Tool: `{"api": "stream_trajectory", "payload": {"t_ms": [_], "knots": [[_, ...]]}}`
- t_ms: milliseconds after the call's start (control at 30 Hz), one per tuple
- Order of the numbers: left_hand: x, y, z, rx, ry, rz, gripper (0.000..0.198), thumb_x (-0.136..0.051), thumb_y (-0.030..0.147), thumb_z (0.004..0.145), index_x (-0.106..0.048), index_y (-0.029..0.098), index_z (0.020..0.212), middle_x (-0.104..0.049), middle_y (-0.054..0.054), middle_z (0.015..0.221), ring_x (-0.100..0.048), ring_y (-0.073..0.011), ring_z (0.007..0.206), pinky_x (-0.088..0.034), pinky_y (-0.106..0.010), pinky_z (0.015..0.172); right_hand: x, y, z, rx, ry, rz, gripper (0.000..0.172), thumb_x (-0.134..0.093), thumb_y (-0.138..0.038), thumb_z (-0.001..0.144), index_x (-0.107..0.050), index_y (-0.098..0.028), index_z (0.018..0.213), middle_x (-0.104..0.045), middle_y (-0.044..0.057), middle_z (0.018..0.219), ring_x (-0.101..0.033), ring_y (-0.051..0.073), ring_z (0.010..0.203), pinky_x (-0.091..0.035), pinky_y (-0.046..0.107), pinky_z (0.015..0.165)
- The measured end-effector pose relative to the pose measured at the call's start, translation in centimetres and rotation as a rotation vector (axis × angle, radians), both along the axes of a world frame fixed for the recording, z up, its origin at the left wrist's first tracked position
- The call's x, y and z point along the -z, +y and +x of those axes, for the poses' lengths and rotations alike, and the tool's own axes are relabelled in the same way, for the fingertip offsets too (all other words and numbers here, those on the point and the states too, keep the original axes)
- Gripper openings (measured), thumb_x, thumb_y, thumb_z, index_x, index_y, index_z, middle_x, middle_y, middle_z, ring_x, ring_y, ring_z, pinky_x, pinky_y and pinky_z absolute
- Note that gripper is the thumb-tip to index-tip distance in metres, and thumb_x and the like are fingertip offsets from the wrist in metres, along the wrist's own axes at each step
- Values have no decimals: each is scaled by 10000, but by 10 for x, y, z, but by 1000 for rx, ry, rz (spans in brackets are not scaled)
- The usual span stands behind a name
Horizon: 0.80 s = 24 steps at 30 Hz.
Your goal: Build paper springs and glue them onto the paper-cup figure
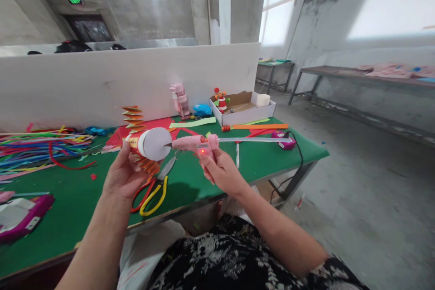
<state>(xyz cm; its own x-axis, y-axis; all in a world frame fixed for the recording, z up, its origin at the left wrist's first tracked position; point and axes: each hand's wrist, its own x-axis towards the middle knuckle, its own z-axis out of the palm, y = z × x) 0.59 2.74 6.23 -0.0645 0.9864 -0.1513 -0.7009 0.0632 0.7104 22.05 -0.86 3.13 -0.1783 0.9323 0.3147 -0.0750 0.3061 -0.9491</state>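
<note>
My left hand (124,174) is closed around a paper cup (157,144) that lies on its side in the air, its flat white end turned to the right. Folded orange and yellow paper strips (133,115) stick out above and below the cup. In my right hand (222,170) is a pink hot glue gun (197,143) with a small red light glowing. Its nozzle points left and meets, or nearly meets, the white end. A long clear glue stick (251,140) extends from its back. Below the cup, scissors (158,188) with red and yellow handles rest on the green table (190,186).
Colourful strips and pipe cleaners (30,154) spread over the table's left. A pink bottle (180,102) and blue item (202,109) stand before a white partition (84,86). A cardboard box (234,118) holds a small figure and a white roll. A black cable (301,149) hangs off the right edge.
</note>
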Motion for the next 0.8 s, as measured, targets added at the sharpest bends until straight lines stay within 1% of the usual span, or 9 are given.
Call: {"api": "stream_trajectory", "payload": {"t_ms": [233, 533, 633, 700, 800], "knots": [[0, -2, 3, -2, 17, -20, 475, -246, 358, 1013, -616, 206, 1269, -779, -78, 801, -746, -219, 678, -636, -360, 628, -2, 2, -4, 30, 43, 30, 244, -518, -442, 920, -505, -203, 870, -441, -69, 583, -385, 61, 414, -322, 189, 394], [3, 0, -1, 33, -38, -16, 471, -269, 371, 1007, -545, 224, 1359, -782, -88, 877, -749, -237, 702, -628, -412, 723, -3, -2, -6, 41, 21, 59, 264, -501, -457, 916, -507, -195, 882, -446, -71, 590, -399, 56, 426, -349, 184, 413], [7, 2, -4, 49, -49, -7, 458, -304, 375, 1004, -521, 230, 1380, -781, -83, 897, -747, -231, 710, -625, -406, 736, -3, -4, -7, 51, -15, 90, 252, -497, -443, 922, -514, -192, 899, -443, -75, 577, -404, 60, 430, -353, 190, 430], [9, 3, -5, 60, -58, 2, 458, -340, 381, 997, -510, 216, 1390, -779, -93, 916, -744, -233, 708, -624, -402, 730, -3, -4, -7, 60, -39, 104, 244, -494, -432, 928, -525, -191, 915, -448, -71, 577, -409, 63, 439, -350, 193, 439], [9, 4, -5, 49, -54, 9, 465, -365, 376, 990, -513, 182, 1386, -776, -115, 903, -734, -246, 670, -628, -408, 667, -4, -4, -6, 76, -65, 106, 236, -491, -422, 933, -538, -191, 919, -451, -66, 576, -411, 68, 447, -345, 196, 444]]}}
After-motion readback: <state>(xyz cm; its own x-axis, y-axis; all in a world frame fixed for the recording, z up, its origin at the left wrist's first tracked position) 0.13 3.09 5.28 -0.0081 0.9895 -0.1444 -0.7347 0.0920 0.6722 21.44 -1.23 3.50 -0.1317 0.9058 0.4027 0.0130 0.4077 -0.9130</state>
